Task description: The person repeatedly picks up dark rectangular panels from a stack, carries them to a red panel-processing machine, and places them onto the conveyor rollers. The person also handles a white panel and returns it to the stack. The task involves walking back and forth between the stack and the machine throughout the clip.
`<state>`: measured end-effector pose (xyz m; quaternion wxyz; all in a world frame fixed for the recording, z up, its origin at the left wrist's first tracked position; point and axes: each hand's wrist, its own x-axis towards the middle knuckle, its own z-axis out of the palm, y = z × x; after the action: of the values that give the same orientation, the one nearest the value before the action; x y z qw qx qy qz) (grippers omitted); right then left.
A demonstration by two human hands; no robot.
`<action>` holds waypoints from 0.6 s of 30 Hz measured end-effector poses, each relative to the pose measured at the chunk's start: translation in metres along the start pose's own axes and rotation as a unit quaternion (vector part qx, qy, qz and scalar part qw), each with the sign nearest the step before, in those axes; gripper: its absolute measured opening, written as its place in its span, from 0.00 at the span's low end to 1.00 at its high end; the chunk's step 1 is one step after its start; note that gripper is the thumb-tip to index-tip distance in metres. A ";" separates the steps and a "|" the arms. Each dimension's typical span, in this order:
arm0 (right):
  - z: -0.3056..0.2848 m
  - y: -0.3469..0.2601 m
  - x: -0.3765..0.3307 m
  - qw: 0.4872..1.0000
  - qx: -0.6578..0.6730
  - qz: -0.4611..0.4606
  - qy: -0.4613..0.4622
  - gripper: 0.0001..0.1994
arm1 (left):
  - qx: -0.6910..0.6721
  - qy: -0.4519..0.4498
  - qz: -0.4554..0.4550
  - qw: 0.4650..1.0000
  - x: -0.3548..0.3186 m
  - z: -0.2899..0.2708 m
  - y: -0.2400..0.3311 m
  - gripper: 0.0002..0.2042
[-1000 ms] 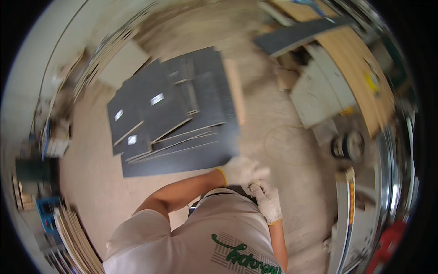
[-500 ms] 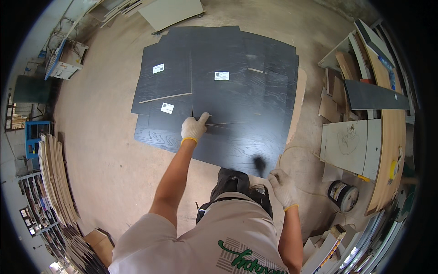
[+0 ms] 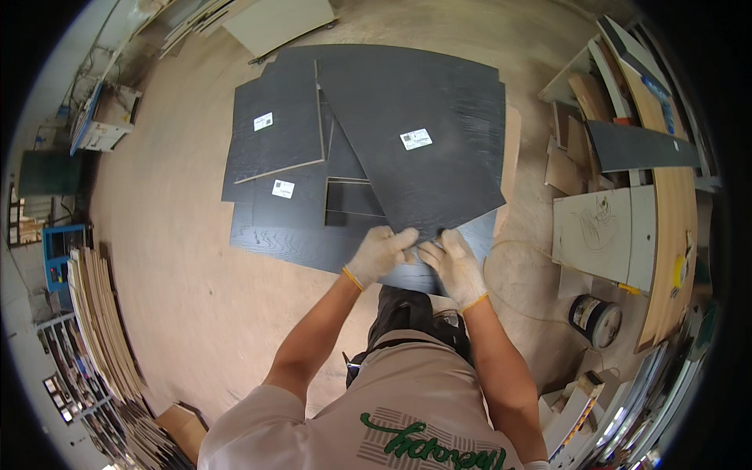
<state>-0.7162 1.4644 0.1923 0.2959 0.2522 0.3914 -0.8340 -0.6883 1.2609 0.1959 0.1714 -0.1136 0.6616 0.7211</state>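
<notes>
Several dark grey wood-grain panels lie stacked on the workshop floor. The top panel [image 3: 415, 141] is large, tilted, and carries a small white label [image 3: 416, 139]. Both my hands wear white gloves. My left hand [image 3: 380, 252] and my right hand [image 3: 453, 265] meet at the near corner of that top panel, fingers closed on its edge. Under it lie a smaller dark panel [image 3: 283, 125] to the left and a long dark panel [image 3: 290, 231] at the bottom, each with a white label.
A pale board [image 3: 278, 22] lies beyond the stack. Stacked light boards [image 3: 98, 313] lean at the left. On the right stand a white cabinet piece [image 3: 599, 231], assorted offcuts [image 3: 580, 117], a round tin [image 3: 595, 319] and a thin yellow cord [image 3: 517, 270] looped on the floor.
My left hand has drawn back from the middle of the stack to the near corner. My right hand has come up to join it on the top panel, which has turned.
</notes>
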 end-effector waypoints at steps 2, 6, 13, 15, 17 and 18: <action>0.013 -0.008 0.000 0.997 0.025 -0.063 -0.024 0.23 | -0.156 -0.022 -0.100 0.982 -0.008 0.032 0.011 0.10; 0.011 -0.043 -0.038 0.983 -0.006 -0.184 0.002 0.20 | 0.186 0.012 0.218 0.958 0.003 0.058 0.022 0.14; -0.135 -0.100 -0.225 0.957 -0.018 -0.270 0.105 0.30 | -0.198 0.197 -0.006 0.960 0.039 0.080 0.098 0.18; -0.188 -0.100 -0.284 0.931 0.004 -0.330 0.156 0.33 | -0.308 0.173 0.028 0.935 0.049 0.103 0.122 0.10; -0.236 -0.097 -0.337 0.902 0.009 -0.372 0.217 0.35 | -0.308 0.131 0.084 0.939 0.062 0.160 0.118 0.11; -0.257 -0.096 -0.361 0.882 0.019 -0.397 0.255 0.36 | -0.297 0.072 0.117 0.945 0.067 0.185 0.119 0.12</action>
<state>-0.4823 1.8271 0.3312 -0.1747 0.2855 0.5051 -0.7955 -0.7855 1.4430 0.2972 -0.0037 -0.1333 0.4367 0.8897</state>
